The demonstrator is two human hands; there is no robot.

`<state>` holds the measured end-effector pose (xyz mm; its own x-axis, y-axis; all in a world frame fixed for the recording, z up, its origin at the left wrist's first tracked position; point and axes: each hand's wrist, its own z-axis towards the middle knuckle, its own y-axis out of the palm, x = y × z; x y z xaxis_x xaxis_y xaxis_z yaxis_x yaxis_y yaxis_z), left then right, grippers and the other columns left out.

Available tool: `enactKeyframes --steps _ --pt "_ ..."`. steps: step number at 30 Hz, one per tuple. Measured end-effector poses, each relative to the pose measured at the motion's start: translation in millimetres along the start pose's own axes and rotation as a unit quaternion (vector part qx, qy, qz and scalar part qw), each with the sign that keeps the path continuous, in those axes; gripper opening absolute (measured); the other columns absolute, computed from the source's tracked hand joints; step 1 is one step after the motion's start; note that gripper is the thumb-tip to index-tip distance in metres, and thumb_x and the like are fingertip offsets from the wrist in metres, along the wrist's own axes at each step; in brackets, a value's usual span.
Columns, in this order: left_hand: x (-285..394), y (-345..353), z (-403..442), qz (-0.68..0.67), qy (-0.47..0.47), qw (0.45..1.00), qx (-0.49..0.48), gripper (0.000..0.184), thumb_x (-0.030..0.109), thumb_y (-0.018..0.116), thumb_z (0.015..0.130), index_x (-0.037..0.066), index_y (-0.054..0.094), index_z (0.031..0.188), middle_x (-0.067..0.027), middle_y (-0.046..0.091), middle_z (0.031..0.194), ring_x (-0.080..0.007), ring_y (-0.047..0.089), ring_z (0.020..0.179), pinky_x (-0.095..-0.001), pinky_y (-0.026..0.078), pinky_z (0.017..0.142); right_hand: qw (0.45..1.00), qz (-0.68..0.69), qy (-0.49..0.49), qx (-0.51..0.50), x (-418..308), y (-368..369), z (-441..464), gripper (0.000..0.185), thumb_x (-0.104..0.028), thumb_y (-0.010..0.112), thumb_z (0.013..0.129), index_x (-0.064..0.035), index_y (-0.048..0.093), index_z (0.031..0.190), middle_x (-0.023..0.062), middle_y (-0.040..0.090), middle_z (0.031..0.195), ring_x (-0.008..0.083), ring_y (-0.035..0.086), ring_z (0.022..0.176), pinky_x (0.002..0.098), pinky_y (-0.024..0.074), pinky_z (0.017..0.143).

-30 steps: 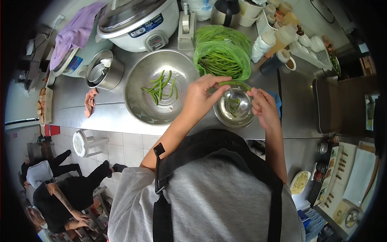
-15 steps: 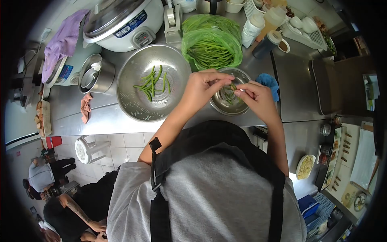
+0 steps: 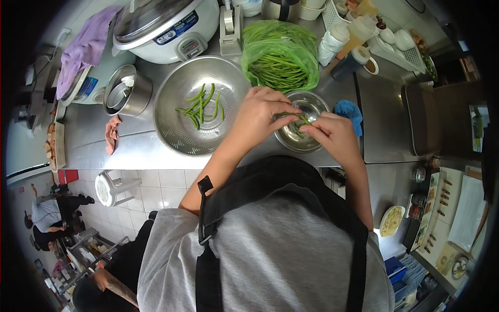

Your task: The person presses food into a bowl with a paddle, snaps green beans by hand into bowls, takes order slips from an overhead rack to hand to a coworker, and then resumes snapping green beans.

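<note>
My left hand (image 3: 266, 115) and my right hand (image 3: 332, 132) are close together over a small steel bowl (image 3: 315, 105). Both are closed on one green bean (image 3: 297, 115), the left pinching one end and the right the other. A few green bits lie in that bowl, partly hidden by my fingers. To the left sits a large steel colander (image 3: 171, 122) with several green beans (image 3: 201, 106) at its bottom. Just behind my hands, a green plastic bag (image 3: 254, 41) lies open, full of long green beans (image 3: 280, 70).
A rice cooker (image 3: 179, 31), a tape dispenser (image 3: 231, 34) and a steel pot (image 3: 140, 93) stand behind and left. A pink cloth (image 3: 112, 134) lies near the counter's edge. Squeeze bottles (image 3: 358, 34) and a blue cloth (image 3: 349, 114) are right. Other people are behind, left of a stool (image 3: 112, 188).
A green bean now shows stretched between my two hands, where before only a short piece showed at my fingertips. The view has shifted slightly. People behind me have moved.
</note>
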<state>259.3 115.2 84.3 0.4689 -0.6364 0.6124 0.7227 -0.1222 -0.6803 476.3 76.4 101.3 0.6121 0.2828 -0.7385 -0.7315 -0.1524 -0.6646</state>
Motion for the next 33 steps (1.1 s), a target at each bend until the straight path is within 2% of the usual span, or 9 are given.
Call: enactKeyframes --steps 2,8,11,17,23,26,29,31,33 --pt "-0.3 3.6 -0.1 0.003 -0.015 1.000 0.007 0.020 0.009 0.074 0.076 0.009 0.075 0.096 -0.0072 0.066 0.085 -0.0194 0.061 0.084 -0.0320 0.048 0.073 0.999 0.026 -0.002 0.021 -0.1 -0.1 0.4 0.020 -0.021 0.074 0.079 -0.0016 0.069 0.076 0.0068 0.051 0.059 0.0153 0.046 0.051 0.0303 0.0339 0.049" --pt "6.8 21.4 -6.0 -0.237 -0.144 0.960 0.040 0.021 0.008 0.074 0.076 0.007 0.074 0.097 -0.0074 0.065 0.078 -0.0191 0.061 0.070 -0.0284 0.047 0.064 0.987 0.137 0.013 0.082 4.5 5.8 -2.2 0.013 -0.016 0.073 0.080 -0.0034 0.072 0.078 0.0033 0.056 0.062 0.0093 0.046 0.053 0.0261 0.0339 0.050" --pt "10.5 15.6 -5.8 -0.188 -0.188 0.963 0.050 0.022 0.007 0.075 0.075 0.008 0.074 0.098 -0.0069 0.066 0.079 -0.0188 0.061 0.071 -0.0293 0.048 0.065 0.990 0.122 0.028 0.064 8.2 2.8 -4.0 0.012 -0.015 0.072 0.081 -0.0034 0.072 0.079 0.0031 0.057 0.064 0.0090 0.047 0.054 0.0250 0.0348 0.051" --pt "0.5 5.6 -6.2 -0.018 -0.005 1.000 0.013 0.025 0.009 0.074 0.072 0.012 0.075 0.097 -0.0054 0.064 0.077 -0.0225 0.060 0.071 -0.0334 0.049 0.065 0.997 0.053 0.027 -0.041 1.8 -8.5 -2.7 0.017 -0.018 0.069 0.084 -0.0020 0.066 0.087 0.0063 0.059 0.071 0.0141 0.053 0.060 0.0285 0.0392 0.056" --pt "7.9 4.4 2.5 0.022 0.020 0.999 0.018 0.024 0.014 0.072 0.074 0.012 0.074 0.098 -0.0058 0.063 0.075 -0.0255 0.061 0.071 -0.0357 0.050 0.065 0.993 0.118 -0.023 -0.009 8.8 12.6 4.5 0.016 -0.017 0.058 0.092 -0.0011 0.061 0.091 0.0078 0.059 0.074 0.0154 0.055 0.065 0.0291 0.0424 0.061" --pt "9.7 16.5 -5.5 -0.037 -0.018 0.999 0.033 0.026 0.014 0.069 0.079 0.011 0.072 0.105 -0.0079 0.065 0.077 -0.0275 0.062 0.072 -0.0349 0.050 0.065 0.982 0.186 0.020 0.025 10.0 19.7 0.9 0.017 -0.017 0.054 0.096 -0.0020 0.060 0.092 0.0046 0.061 0.077 0.0118 0.054 0.066 0.0269 0.0414 0.060" --pt "18.7 22.6 -12.8 -0.066 -0.102 0.993 -0.007 0.025 0.013 0.065 0.086 0.007 0.069 0.110 -0.0099 0.069 0.080 -0.0224 0.067 0.076 -0.0315 0.051 0.067 0.943 0.319 0.090 0.030 21.9 31.5 -3.3 0.019 -0.019 0.050 0.098 -0.0030 0.060 0.093 0.0003 0.061 0.082 0.0084 0.052 0.069 0.0246 0.0403 0.060" --pt "18.8 30.5 -14.6 -0.221 -0.172 0.960 0.004 0.026 0.012 0.062 0.090 0.003 0.067 0.114 -0.0100 0.071 0.089 -0.0175 0.068 0.082 -0.0288 0.052 0.070 0.899 0.422 0.117 0.022 27.8 34.3 -3.2 0.020 -0.020 0.049 0.099 -0.0036 0.060 0.094 -0.0024 0.060 0.084 0.0069 0.051 0.071 0.0233 0.0400 0.062" --pt "13.6 38.5 -18.6 -0.353 -0.212 0.911 0.009 0.027 0.011 0.058 0.094 0.000 0.064 0.118 -0.0094 0.071 0.099 -0.0143 0.067 0.090 -0.0270 0.051 0.075 0.897 0.417 0.143 0.044 27.5 27.2 -3.6 0.019 -0.018 0.050 0.098 -0.0030 0.062 0.095 -0.0009 0.060 0.084 0.0080 0.051 0.070 0.0230 0.0403 0.063"
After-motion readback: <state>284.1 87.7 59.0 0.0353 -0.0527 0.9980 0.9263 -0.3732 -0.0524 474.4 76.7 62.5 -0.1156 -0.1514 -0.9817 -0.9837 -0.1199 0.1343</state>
